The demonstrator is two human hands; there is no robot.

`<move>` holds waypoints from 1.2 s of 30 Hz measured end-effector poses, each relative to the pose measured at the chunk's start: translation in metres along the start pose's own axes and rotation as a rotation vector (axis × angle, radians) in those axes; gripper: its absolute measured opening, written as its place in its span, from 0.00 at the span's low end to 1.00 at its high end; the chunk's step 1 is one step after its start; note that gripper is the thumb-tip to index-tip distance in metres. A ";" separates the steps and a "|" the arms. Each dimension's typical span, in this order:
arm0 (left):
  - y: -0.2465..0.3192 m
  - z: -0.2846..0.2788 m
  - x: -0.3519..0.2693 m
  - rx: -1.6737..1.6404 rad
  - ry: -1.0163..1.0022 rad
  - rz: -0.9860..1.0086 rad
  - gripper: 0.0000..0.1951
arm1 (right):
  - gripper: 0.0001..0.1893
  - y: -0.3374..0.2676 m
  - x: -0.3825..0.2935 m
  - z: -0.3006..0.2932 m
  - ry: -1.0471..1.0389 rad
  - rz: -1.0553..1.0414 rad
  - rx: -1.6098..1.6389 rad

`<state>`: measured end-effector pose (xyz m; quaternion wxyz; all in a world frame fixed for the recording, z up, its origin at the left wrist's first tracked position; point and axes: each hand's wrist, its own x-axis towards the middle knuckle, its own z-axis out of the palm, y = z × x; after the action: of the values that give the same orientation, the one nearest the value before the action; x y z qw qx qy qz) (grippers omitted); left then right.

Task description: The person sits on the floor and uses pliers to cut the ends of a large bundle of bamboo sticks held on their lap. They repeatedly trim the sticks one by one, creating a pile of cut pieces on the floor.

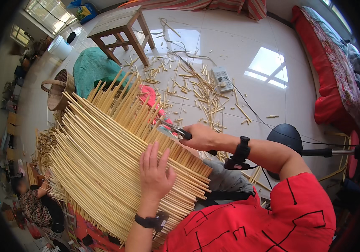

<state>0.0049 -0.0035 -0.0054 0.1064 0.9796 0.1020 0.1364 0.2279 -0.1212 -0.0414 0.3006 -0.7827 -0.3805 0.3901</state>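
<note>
A large mat of straw-coloured stalks [104, 157] lies before me, its stalks side by side in a curved sheet. My left hand [156, 171] presses flat on the top of the mat, fingers slightly apart, holding nothing. Past the far edge, a second row of upright stalk ends [126, 110] sticks out, uneven on the left and shorter and more even on the right. My right hand [200, 137] grips a pair of hand shears [180, 131] with dark handles. Their metal jaws point left among these stalk ends; whether they touch one cannot be told.
Cut stalk pieces [205, 100] litter the tiled floor around a power strip [222, 79] and its cables. Beyond the mat are a wooden stool [117, 23], green cloth [88, 67] and a wicker basket [60, 91]. Another person [36, 204] sits at the left. A black round base [284, 138] stands by my right elbow.
</note>
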 end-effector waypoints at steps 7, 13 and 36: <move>0.000 0.000 -0.001 0.001 0.000 -0.002 0.30 | 0.25 0.002 0.003 -0.002 -0.060 0.033 0.014; 0.000 0.000 -0.001 -0.013 -0.006 -0.014 0.30 | 0.27 0.014 -0.013 -0.007 -0.064 -0.001 -0.031; 0.000 0.000 -0.001 0.001 -0.020 -0.012 0.31 | 0.48 -0.025 -0.003 -0.025 -0.315 -0.002 -0.078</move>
<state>0.0041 -0.0035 -0.0057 0.1076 0.9804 0.1071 0.1257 0.2384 -0.1146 -0.0085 0.2072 -0.7227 -0.4384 0.4926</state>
